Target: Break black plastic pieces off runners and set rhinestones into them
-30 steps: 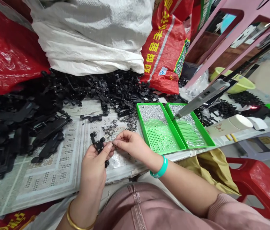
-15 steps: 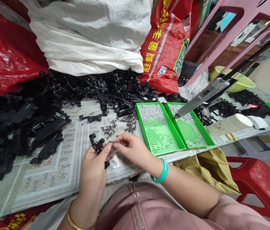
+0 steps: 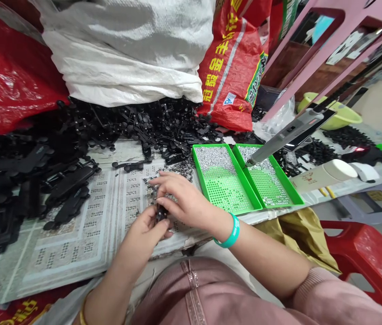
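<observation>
Your left hand (image 3: 146, 232): thumb and fingers pinching black part (image 3: 161, 213). Your right hand (image 3: 186, 198): just above part, fingers loosely curled; can't tell if gripping. Small bits (image 3: 184, 169) on worktop (image 3: 108, 212) beyond right hand. Green trays (image 3: 246, 180) to its right.

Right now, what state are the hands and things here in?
Black part: held, mostly hidden
Left hand: closed around it
Right hand: bent over it, grip unclear
Left tray: partly covered with silvery bits
Right tray: partly covered too
Grey tool: slanted, not held
Black pieces: loose, heaped
Wristband: worn
</observation>
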The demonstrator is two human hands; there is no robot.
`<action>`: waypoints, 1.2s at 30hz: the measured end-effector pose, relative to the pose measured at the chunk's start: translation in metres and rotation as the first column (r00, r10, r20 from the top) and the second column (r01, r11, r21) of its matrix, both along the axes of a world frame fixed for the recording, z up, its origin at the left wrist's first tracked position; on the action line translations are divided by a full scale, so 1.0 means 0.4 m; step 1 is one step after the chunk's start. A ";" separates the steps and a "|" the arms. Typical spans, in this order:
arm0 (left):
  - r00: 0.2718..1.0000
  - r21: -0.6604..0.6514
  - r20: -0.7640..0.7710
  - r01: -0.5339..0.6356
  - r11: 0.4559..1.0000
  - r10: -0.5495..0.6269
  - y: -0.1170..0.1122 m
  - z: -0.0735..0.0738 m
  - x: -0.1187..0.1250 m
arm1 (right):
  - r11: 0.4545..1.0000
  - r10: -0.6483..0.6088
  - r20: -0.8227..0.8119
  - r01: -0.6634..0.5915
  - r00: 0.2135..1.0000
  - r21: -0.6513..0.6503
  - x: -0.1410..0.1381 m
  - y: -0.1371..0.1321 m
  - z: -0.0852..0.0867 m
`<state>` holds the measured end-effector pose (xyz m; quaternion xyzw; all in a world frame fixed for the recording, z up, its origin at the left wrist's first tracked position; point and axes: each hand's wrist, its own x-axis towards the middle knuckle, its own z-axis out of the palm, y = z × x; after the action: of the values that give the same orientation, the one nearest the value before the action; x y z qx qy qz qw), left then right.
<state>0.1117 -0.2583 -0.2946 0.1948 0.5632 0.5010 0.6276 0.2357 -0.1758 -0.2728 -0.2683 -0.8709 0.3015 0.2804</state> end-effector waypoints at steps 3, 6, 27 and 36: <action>1.000 -0.048 -0.003 -0.027 0.998 0.027 -0.004 0.008 -0.024 | 0.999 0.018 0.102 -0.022 0.995 0.041 -0.003 0.010 0.001; 0.957 -0.054 0.087 -0.271 0.961 0.275 -0.004 0.000 -0.039 | 0.996 -0.082 0.026 0.081 0.996 0.044 -0.007 -0.011 -0.020; 0.962 0.016 -0.003 -0.272 0.962 0.272 -0.033 -0.025 -0.019 | 0.767 -0.079 0.015 0.071 0.997 -0.638 -0.013 -0.042 -0.025; 0.977 0.008 -0.073 -0.199 0.980 0.199 -0.043 -0.062 -0.024 | 0.623 -0.030 -0.035 -0.009 0.999 -0.782 -0.018 -0.013 -0.051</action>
<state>0.1022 -0.2756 -0.3193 0.1561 0.6023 0.5540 0.5531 0.2285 -0.1808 -0.2931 -0.3618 -0.6458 0.6537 0.1573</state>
